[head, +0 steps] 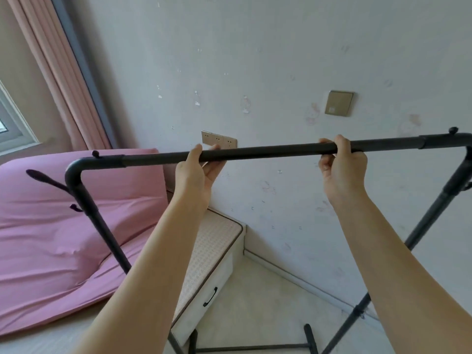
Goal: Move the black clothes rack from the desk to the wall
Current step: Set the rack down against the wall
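The black clothes rack point(268, 151) stands in front of me, its top bar running across the view at chest height. My left hand point(196, 169) grips the bar left of centre, and my right hand point(341, 167) grips it right of centre. Two black uprights slant down from the bar's ends to a base with feet point(310, 335) on the pale floor. The pale wall point(281, 60) rises just beyond the rack. No desk is in view.
A bed with a pink cover point(63, 226) lies at the left, with a beige padded drawer step point(212, 264) beside it. Wall sockets point(219, 139) and a switch plate point(339, 102) sit on the wall. Pink curtains point(51, 72) hang by a window at far left.
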`<state>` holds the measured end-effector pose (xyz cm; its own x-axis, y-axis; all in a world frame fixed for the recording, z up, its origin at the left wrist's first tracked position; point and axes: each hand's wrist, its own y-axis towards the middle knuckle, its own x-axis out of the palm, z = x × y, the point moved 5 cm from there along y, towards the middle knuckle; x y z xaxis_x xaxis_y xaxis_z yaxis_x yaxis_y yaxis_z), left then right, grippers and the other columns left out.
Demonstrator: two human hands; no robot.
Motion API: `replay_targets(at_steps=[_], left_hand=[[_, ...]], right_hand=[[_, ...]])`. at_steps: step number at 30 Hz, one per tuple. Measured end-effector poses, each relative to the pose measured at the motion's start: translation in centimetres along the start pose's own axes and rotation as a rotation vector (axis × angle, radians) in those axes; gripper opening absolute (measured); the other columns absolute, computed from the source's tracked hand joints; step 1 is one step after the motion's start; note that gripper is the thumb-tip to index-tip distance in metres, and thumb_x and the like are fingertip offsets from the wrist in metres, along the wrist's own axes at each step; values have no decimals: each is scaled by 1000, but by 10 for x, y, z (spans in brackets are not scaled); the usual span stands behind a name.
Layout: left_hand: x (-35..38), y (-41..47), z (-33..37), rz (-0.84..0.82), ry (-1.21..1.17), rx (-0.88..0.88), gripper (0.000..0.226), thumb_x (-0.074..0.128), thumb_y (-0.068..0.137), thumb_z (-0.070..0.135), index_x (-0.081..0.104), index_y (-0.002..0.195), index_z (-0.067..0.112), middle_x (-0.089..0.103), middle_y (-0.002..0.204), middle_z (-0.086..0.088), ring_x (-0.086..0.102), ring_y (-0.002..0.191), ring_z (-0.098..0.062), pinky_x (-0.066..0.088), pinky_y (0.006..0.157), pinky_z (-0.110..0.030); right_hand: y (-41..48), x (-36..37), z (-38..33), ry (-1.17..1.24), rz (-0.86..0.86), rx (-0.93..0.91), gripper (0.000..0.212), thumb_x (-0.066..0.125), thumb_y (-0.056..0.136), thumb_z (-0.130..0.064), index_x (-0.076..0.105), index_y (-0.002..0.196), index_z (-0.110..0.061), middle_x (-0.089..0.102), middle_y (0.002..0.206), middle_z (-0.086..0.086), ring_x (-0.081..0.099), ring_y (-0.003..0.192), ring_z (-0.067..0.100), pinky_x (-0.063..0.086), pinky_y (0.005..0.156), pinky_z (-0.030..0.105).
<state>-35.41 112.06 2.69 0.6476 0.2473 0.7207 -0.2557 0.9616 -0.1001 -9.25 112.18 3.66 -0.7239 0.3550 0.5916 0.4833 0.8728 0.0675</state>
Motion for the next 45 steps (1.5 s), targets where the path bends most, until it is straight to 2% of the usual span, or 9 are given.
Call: replay_targets(at_steps=[8,12,15,17,25,29,33,37,45], left_hand=[[24,30,-16,-94,30,-108,8,52,97,11,47,101,5,71,82,-16,74,75,-23,59,83,-43],[34,47,-26,-134,9,-138,21,53,96,10,45,115,2,71,86,-18,71,96,-33,61,76,-42],[42,60,-33,-151,10,-147,17,52,97,10,46,111,2,74,71,-14,74,85,-31,62,72,-39],[48,67,-38,-143,11,-145,16,51,97,11,45,110,2,73,71,-14,74,78,-29,62,72,-40],[74,106,-53,-139,16,-118,8,47,99,13,43,99,6,68,85,-17,71,85,-33,61,77,-40],[87,126,-59,-143,22,-102,18,47,99,11,40,113,3,68,87,-18,71,88,-35,60,80,-43],[110,138,-69,-173,1,-106,21,48,98,10,39,116,3,68,90,-21,70,92,-38,59,82,-46],[128,151,-80,-174,-10,-122,5,47,98,7,44,99,3,67,91,-23,69,89,-39,57,85,-49],[150,178,-111,-182,-5,-171,9,46,99,6,43,90,6,66,87,-22,70,78,-33,58,83,-47]], right_hand=[[18,-11,-4,-31,93,-81,17,51,95,-16,42,81,-11,71,74,5,33,48,12,33,47,19],[26,-16,-6,-5,116,-85,15,53,95,-16,44,84,-11,71,78,8,40,54,12,38,49,16],[34,-17,-7,-6,131,-91,16,53,96,-16,46,83,-11,71,82,9,45,58,12,41,51,14],[41,-17,-7,-4,140,-99,16,53,96,-15,45,83,-11,71,83,10,45,58,13,41,51,14],[88,-9,-2,-46,155,-122,19,52,96,-15,44,78,-12,71,77,7,41,54,13,38,48,15],[114,-4,0,-57,152,-125,22,51,95,-14,42,75,-12,71,74,6,37,49,12,35,47,17],[139,-4,-13,-43,150,-161,22,50,94,-13,42,74,-11,70,71,5,37,50,12,32,46,18],[160,-9,-19,-15,133,-166,18,50,94,-14,40,79,-12,71,66,2,41,54,13,34,48,17],[191,-24,-17,-41,182,-190,18,52,94,-15,42,80,-12,71,71,3,43,57,15,37,50,17]])
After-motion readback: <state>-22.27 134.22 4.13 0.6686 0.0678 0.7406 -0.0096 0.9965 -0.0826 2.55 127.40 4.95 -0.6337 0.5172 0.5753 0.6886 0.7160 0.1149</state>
